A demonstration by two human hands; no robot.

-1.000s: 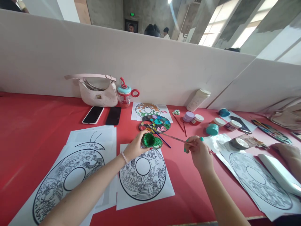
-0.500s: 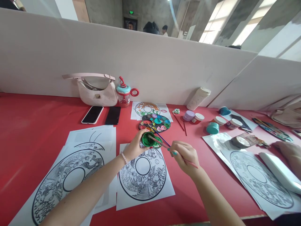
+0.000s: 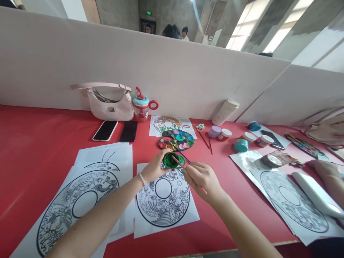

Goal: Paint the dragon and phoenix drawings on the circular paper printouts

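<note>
My left hand [image 3: 156, 167] is closed around a small jar of green paint [image 3: 170, 161], its mouth tipped toward me. A pink-handled paintbrush [image 3: 178, 162] is gripped in my right hand [image 3: 202, 178], with its tip inside the jar. Below both hands lies a white sheet with a round black line drawing [image 3: 163, 208] of birds and patterns. Just beyond the jar sits a paint palette [image 3: 185, 145] with many colours in its wells. A blue-handled brush [image 3: 178, 150] rests across the palette's near edge.
Larger drawing sheets [image 3: 86, 193] lie on the left. Behind them are two phones [image 3: 105, 130], a pink handbag [image 3: 110, 107] and a lidded cup [image 3: 141, 109]. Paint jars [image 3: 241, 145] and a white bottle [image 3: 225, 112] stand right. Another person's hand [image 3: 326, 175] is at far right.
My right hand has moved left and slightly down, closer to the jar, and the brush reaches in at a changed angle. The jar has tilted more toward me.
</note>
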